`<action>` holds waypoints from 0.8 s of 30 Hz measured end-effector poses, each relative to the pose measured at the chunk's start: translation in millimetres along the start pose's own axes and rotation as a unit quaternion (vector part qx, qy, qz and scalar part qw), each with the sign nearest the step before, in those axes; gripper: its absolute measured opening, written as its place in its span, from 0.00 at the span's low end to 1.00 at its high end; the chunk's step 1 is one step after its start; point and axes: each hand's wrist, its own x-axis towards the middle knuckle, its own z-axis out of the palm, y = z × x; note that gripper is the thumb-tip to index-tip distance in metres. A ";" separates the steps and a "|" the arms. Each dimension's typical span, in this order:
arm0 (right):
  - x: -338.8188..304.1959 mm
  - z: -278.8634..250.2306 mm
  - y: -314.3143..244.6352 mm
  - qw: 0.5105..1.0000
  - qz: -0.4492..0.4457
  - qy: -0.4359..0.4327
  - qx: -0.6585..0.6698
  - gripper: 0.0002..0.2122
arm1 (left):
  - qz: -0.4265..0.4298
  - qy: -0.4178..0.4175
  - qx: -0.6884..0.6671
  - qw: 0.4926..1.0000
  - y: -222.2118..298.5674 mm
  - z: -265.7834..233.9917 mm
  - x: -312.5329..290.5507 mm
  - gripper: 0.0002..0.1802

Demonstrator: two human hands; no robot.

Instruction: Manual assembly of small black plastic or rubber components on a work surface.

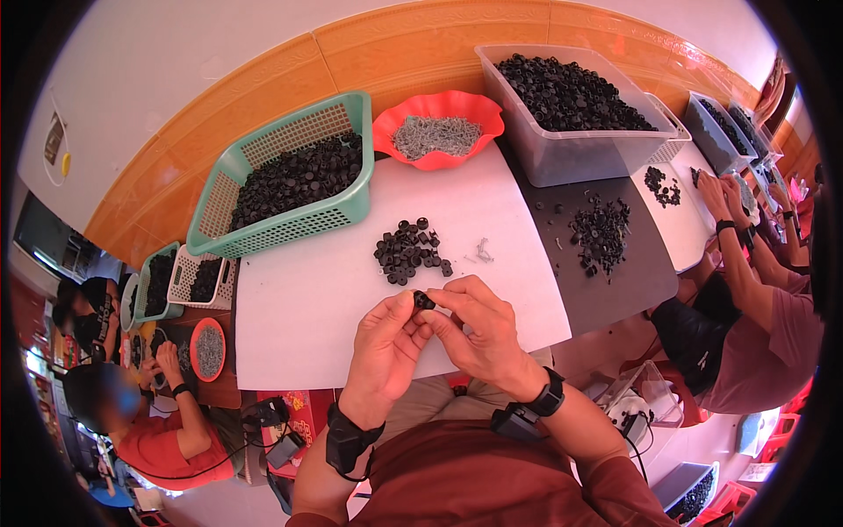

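Left hand (pixel 384 349): thumb and fingertips pinching a black part (pixel 423 300); wrist in a black band (pixel 349 442).
Right hand (pixel 479 327): thumb and forefinger on the same part, from its right side; black band on this wrist too.
Part: held between the two hands above the near half of the white sheet (pixel 303 329); fingers cover much of it, finer shape not readable.
Pile: loose black caps (pixel 407 253) on the sheet, just beyond the fingertips; lies between the hands and the red bowl (pixel 485 110).
Pins: a few thin metal pieces (pixel 483 253) on the sheet, right of the caps.
Red bowl: scalloped rim, filled with similar metal pieces; stands at the far edge of the sheet.
Green basket (pixel 299 227): left of the bowl, tilted in view, many black caps inside; its perforated side wall bounds the sheet's far left.
Clear bin (pixel 580 158): right of the bowl, heaped with black pieces, high-sided, near the tiled wall (pixel 421 39).
Dark board (pixel 610 303): beside the sheet on the right; scatter of small black pieces (pixel 601 233) on it.
Right neighbour (pixel 781 299): seated, hands near another small black pile (pixel 661 187).
Left neighbour (pixel 180 450): red shirt, seated beside an orange-red dish (pixel 209 378) of metal pieces.
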 end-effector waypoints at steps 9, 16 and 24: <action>0.8 -0.5 -2.3 1.000 0.004 -0.001 -0.011 0.11 | 0.005 -0.010 0.007 1.000 -2.5 -3.0 0.1 0.09; -0.3 0.6 -1.4 1.000 0.001 0.004 -0.016 0.11 | 0.014 -0.014 0.003 1.000 -4.8 -4.4 0.3 0.08; 0.8 0.2 -2.9 1.000 -0.007 0.010 -0.017 0.11 | 0.020 -0.006 0.004 1.000 -5.7 -1.6 -0.4 0.09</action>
